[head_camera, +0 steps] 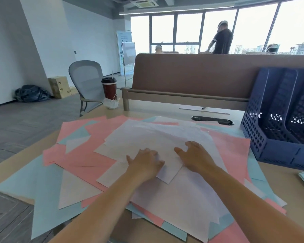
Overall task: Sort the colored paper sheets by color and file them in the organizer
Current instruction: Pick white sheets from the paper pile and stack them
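Sorting barely begun: left grip (145, 163) and right grip (196, 156) rest flat, fingers apart, on white sheets (156, 137); pink sheets (88, 160) and blue sheets (25, 181) lie mixed around them; the organizer (270, 146) to their right looks empty.

Daylight, bright. Source: windows (188, 28) at 12–2 o'clock, blown out to white; the skyline beyond is washed pale. Standing person (223, 39) at 1 o'clock is backlit, dark, no detail. Thin lit strip (177, 11) on the ceiling at 12 o'clock. Light on the desk (165, 113) is even; shadows are soft and faint, thin ones under overlapping sheets (156, 137). White sheets near clipping, print unreadable. Whole frame soft, smeared. Wide-angle bending: posts (274, 23) lean at 2 o'clock, organizer (277, 120) stretched at 3 o'clock, floor (25, 123) curves at 9 o'clock.
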